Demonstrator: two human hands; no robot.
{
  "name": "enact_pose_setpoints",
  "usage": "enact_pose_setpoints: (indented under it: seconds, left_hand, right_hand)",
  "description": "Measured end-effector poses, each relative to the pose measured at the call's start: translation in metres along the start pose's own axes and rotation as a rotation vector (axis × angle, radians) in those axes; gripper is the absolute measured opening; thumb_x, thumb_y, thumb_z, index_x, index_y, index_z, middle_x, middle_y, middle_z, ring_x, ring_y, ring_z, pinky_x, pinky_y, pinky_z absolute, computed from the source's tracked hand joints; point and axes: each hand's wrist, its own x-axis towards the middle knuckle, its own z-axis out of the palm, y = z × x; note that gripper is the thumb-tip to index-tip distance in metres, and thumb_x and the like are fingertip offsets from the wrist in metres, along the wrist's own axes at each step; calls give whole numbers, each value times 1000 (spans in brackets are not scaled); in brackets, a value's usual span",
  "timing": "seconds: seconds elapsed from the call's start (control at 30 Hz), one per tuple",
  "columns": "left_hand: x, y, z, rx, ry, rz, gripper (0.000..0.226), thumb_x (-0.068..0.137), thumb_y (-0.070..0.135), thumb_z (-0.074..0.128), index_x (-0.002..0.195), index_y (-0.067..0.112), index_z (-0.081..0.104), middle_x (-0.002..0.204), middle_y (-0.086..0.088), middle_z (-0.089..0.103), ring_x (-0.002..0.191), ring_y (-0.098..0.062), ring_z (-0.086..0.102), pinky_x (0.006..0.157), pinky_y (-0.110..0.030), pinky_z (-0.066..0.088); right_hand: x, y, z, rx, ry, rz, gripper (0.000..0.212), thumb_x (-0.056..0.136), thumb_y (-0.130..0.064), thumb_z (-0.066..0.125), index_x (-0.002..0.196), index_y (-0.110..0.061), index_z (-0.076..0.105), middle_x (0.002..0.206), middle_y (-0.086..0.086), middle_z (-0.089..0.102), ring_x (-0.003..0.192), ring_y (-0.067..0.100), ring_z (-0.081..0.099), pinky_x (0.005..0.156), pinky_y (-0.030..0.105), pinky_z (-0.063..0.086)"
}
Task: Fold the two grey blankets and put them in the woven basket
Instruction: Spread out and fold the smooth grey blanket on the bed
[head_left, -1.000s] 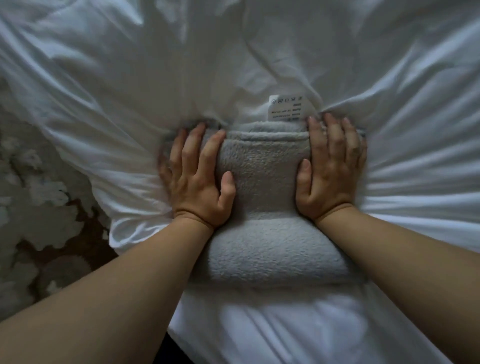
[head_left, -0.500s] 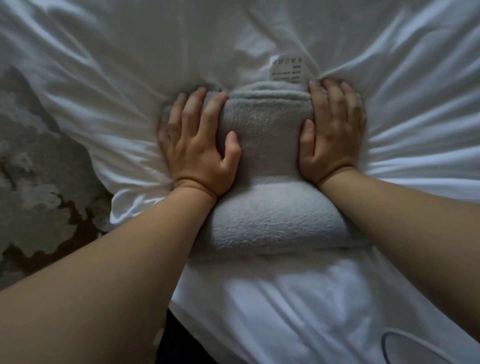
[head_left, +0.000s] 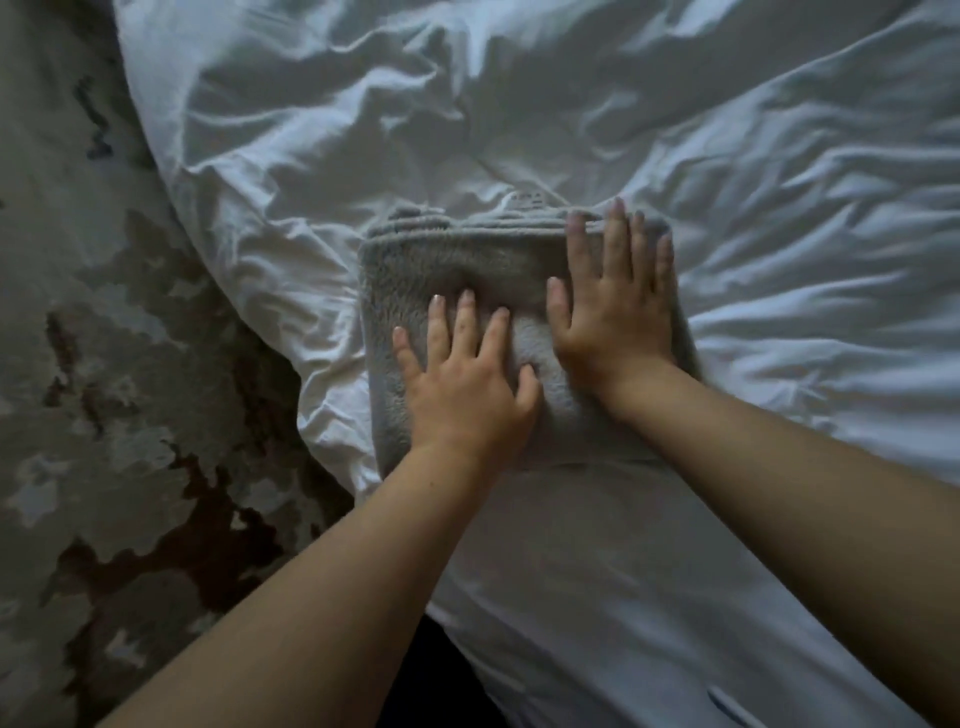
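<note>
A grey fleece blanket (head_left: 457, 270), folded into a thick rectangle, lies on the white bedding near the bed's left edge. A white care label peeks out at its far edge. My left hand (head_left: 462, 379) lies flat on the blanket's near left part, fingers straight and spread. My right hand (head_left: 618, 306) presses flat on its right part, fingertips reaching the far fold. Neither hand grips the cloth. No second blanket and no woven basket are in view.
Rumpled white bedding (head_left: 519, 130) covers the bed all around the blanket. A grey and brown patterned rug (head_left: 104, 364) lies on the floor to the left of the bed.
Both hands left the blanket's sides, where they squeezed it, and now lie flat on top. The blanket has spread back to full width, and the view has pulled back.
</note>
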Motion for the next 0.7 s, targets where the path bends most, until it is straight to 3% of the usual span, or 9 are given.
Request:
enact_pose_setpoints:
  seconds: [0.1, 0.2, 0.3, 0.4, 0.53, 0.7]
  left_hand:
    - [10, -7, -2, -39, 63, 6, 63, 86, 53, 40, 144, 32, 35, 159, -3, 18, 147, -24, 5, 114, -54, -6]
    - [21, -20, 2, -32, 106, 9, 66, 85, 55, 33, 147, 34, 29, 161, -1, 11, 148, -21, 2, 115, -51, -6]
    - [24, -28, 14, -34, 130, 23, 66, 86, 55, 28, 149, 36, 24, 161, 1, 11, 148, -19, 4, 116, -49, -3]
    - [21, -32, 26, -101, 218, 35, 61, 86, 49, 36, 145, 34, 35, 158, 0, 22, 147, -20, 14, 117, -48, 5]
    - [19, -34, 40, -151, 331, 65, 60, 83, 43, 40, 140, 27, 46, 152, -4, 35, 142, -25, 28, 115, -51, 15]
    - [27, -31, 62, -151, 391, 45, 62, 78, 41, 44, 138, 26, 48, 150, -6, 39, 140, -25, 29, 114, -51, 17]
  right_hand:
    - [-42, 6, -4, -13, -27, -142, 64, 89, -45, 31, 145, -15, 42, 153, 17, 34, 142, 37, 29, 115, 53, 13]
    - [-63, 29, 4, -16, -138, 1, 70, 87, -49, 19, 149, -20, 32, 158, 10, 24, 147, 29, 19, 117, 49, 6]
    - [-64, 42, 17, 120, -89, 0, 66, 88, -43, 21, 148, -21, 33, 158, 7, 26, 146, 28, 21, 118, 49, 12]
    - [-60, 49, 29, 249, -9, -39, 60, 89, -33, 28, 144, -12, 42, 152, 15, 35, 141, 36, 30, 113, 53, 26]
    - [-63, 51, 48, 246, 105, -75, 56, 89, -26, 34, 140, -5, 47, 147, 21, 40, 137, 42, 36, 111, 52, 31]
    - [-61, 58, 76, 227, 161, -73, 59, 89, -30, 32, 142, -6, 44, 149, 20, 39, 138, 40, 34, 109, 52, 32]
